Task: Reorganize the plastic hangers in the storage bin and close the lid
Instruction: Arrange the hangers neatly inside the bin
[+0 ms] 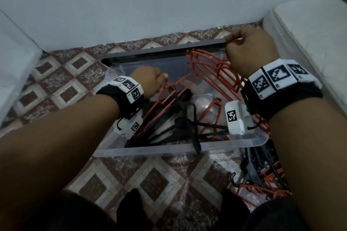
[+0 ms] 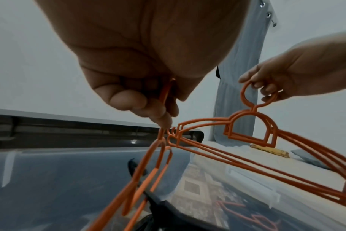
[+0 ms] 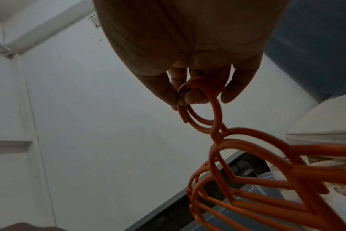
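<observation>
Clear storage bin (image 1: 180,149) is set on the patterned floor, open; dark lid (image 1: 163,50) is stood against its far edge by the wall.

Right hand (image 1: 249,50) is clenched around the hook loops of an orange hanger bunch (image 1: 212,65), lifted over the bin's far-right corner, probably so the hooks stay aligned as one stack.

Left hand (image 1: 150,82) is pinched on the hook of a single orange hanger (image 1: 169,97), raised from the bin's left, likely to be merged with the bunch.

Black hangers (image 1: 180,124) are tangled in the bin and may snag it. A mixed hanger pile (image 1: 262,180) is left on the floor, near right. White mattress (image 1: 309,33) is at right.
</observation>
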{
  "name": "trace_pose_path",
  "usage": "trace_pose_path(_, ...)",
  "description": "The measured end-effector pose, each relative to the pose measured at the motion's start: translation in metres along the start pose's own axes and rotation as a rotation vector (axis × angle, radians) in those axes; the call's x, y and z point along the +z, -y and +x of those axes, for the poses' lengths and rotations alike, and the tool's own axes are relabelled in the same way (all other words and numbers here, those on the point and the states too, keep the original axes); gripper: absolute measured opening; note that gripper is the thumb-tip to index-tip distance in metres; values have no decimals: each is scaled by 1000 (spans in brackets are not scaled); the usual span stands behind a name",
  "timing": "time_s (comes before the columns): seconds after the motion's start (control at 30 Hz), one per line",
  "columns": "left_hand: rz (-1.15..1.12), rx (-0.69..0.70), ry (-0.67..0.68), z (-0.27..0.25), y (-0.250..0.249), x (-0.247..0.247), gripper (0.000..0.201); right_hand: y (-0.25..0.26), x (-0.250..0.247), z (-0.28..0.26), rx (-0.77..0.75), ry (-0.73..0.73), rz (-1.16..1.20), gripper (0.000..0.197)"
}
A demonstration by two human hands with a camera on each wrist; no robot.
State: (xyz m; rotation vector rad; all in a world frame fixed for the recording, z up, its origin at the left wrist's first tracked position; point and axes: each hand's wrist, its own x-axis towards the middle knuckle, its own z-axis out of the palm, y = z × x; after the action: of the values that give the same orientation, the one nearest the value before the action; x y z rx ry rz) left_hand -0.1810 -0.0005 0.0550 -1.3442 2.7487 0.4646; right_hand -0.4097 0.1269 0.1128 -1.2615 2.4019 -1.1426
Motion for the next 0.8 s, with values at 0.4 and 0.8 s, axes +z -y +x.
trace_pose_path(0.4,-81,-13,-171,-39,3,-27,48,0,-6,-7,-52,0,-20,23)
trace_pose_path(0.8,-241,-45,-255,-32,11,-22,43,-6,1,-3,-32,36,-27,21)
